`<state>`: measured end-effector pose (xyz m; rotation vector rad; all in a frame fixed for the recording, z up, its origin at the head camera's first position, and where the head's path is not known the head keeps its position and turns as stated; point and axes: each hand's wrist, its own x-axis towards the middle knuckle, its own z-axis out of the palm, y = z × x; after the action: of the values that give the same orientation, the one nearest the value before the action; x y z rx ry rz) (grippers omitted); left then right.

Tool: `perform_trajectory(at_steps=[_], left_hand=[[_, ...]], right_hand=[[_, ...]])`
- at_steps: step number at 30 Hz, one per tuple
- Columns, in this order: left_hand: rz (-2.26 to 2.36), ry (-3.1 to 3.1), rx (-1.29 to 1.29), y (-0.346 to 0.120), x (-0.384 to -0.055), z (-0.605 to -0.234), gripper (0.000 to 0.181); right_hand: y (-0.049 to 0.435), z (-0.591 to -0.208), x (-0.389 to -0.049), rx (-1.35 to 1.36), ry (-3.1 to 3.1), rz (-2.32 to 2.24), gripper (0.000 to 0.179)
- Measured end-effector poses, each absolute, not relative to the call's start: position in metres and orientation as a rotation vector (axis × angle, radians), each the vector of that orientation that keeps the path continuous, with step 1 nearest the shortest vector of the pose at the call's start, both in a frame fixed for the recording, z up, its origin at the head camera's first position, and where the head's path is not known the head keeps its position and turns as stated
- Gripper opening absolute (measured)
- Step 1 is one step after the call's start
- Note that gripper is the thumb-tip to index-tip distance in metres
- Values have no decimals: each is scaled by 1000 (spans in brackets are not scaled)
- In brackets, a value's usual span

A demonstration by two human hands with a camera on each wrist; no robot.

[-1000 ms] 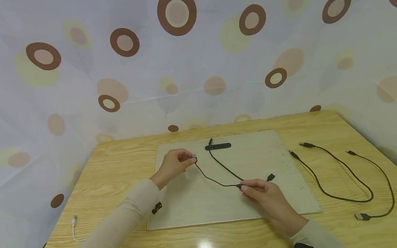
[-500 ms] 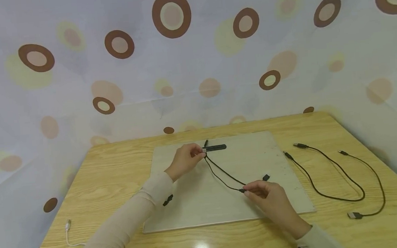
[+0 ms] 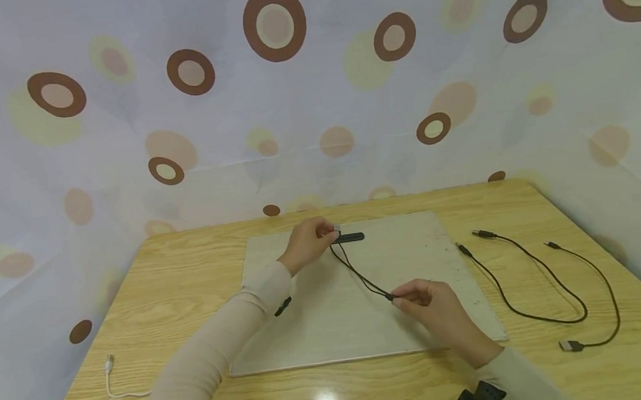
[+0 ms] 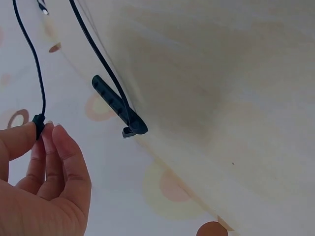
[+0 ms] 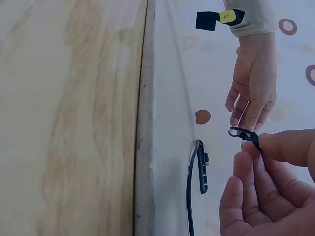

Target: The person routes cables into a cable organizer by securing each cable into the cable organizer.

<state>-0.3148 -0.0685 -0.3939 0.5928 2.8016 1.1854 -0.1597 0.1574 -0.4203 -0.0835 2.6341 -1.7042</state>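
My left hand [image 3: 308,243] pinches the USB plug [image 4: 38,124] of a thin black charging cable [image 4: 34,59] between thumb and fingertips, raised beside a black cable organizer [image 3: 352,238]. My right hand [image 3: 436,307] pinches the connector [image 5: 252,137] at that cable's other end, low over the front right of the pale board [image 3: 320,338]. Between the hands the cable hangs slack. Another black cable [image 4: 96,49] runs through one end of the organizer, its plug [image 4: 128,132] sticking out beyond it. In the head view the two cables overlap.
On the right of the wooden table [image 3: 190,267] lie a long black cable [image 3: 533,317] and a shorter black USB cable [image 3: 616,308]. A white cable [image 3: 110,373] lies at the front left, partly behind the left sleeve. A patterned cloth [image 3: 312,100] stands behind the table.
My left hand has moved right and away from me with the USB plug, up to the organizer. The right hand still grips the other connector and has moved little.
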Motion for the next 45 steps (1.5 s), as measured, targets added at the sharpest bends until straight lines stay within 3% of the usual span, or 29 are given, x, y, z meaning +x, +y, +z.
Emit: perform_trajectory(at_steps=[12,45], left_hand=[[1230,2794,578,-63,-332,-395,22],[1069,2894,345,-50,-367,-426,19]], right_hand=[[152,-414,-173,-25,2509,-1725,24],[131,-422,-205,151,2543,-1592,16]])
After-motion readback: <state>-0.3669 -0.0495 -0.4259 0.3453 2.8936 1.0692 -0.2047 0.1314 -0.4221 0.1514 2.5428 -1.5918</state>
